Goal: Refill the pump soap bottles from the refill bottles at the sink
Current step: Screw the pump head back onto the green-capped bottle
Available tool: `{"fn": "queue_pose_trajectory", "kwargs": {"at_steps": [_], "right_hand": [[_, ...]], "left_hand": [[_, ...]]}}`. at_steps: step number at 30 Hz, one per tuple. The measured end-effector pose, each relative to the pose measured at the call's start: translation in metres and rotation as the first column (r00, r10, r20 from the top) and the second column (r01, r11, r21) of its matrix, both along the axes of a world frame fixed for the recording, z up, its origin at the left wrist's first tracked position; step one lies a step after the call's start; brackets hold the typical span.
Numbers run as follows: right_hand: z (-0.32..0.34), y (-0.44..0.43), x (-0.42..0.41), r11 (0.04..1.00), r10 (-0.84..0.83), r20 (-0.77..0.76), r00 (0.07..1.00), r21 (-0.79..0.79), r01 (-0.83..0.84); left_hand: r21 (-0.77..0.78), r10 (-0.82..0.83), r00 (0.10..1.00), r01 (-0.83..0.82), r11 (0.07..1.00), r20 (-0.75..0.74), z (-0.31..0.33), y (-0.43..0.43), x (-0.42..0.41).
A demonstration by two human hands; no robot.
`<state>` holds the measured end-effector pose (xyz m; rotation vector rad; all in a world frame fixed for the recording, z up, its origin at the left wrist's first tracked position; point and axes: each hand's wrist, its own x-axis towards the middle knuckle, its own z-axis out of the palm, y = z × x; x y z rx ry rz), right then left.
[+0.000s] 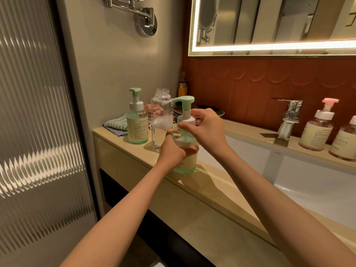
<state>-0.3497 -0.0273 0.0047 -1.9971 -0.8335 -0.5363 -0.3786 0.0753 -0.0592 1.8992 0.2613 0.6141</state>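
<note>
A green-tinted pump soap bottle stands on the beige counter near its front edge. My left hand grips the bottle's body from the left. My right hand pinches the white collar of its green pump head from the right. Just behind stands a clear uncapped refill bottle, nearly empty with some foam inside. A second green pump bottle stands at the left, full, with its pump on.
A folded green striped cloth lies at the counter's left end. The white sink basin and a chrome faucet are to the right. Two pink-topped pump bottles stand behind the basin. Dark plates sit by the wall.
</note>
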Motion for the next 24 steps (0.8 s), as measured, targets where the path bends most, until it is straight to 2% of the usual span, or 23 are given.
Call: {"fn": "queue_pose_trajectory", "kwargs": {"at_steps": [6,10,13,16,19,22,24], "right_hand": [[0.012,0.001,0.001,0.984,-0.099,0.021,0.995,-0.149,0.101],[0.012,0.008,-0.001,0.954,-0.181,0.109,0.977,-0.221,0.202],[0.017,0.003,-0.002,0.982,-0.074,-0.029,0.997,-0.177,0.068],[0.014,-0.007,-0.001,0.993,0.101,-0.195,0.975,-0.038,-0.111],[0.008,-0.006,0.001,0.998,0.066,-0.145,0.987,-0.003,-0.067],[0.008,0.002,0.002,0.996,-0.048,-0.075,0.996,-0.083,0.042],[0.008,0.004,0.002,0.991,-0.035,-0.092,0.995,-0.134,0.022]], "left_hand": [[-0.035,-0.02,1.0,0.02,0.999,-0.001,0.0,0.002,0.002],[-0.012,-0.026,1.0,0.026,1.0,0.017,0.001,0.0,0.001],[-0.001,-0.025,1.0,0.025,1.0,0.014,0.003,-0.001,-0.001],[-0.032,-0.04,0.999,0.04,0.999,0.009,0.0,-0.001,-0.002],[-0.047,-0.034,0.999,0.035,0.998,0.029,-0.001,0.0,-0.001],[-0.036,-0.035,0.998,0.036,0.999,0.043,-0.002,0.001,0.001],[-0.043,-0.042,0.998,0.044,0.998,0.05,-0.003,0.002,0.003]]}}
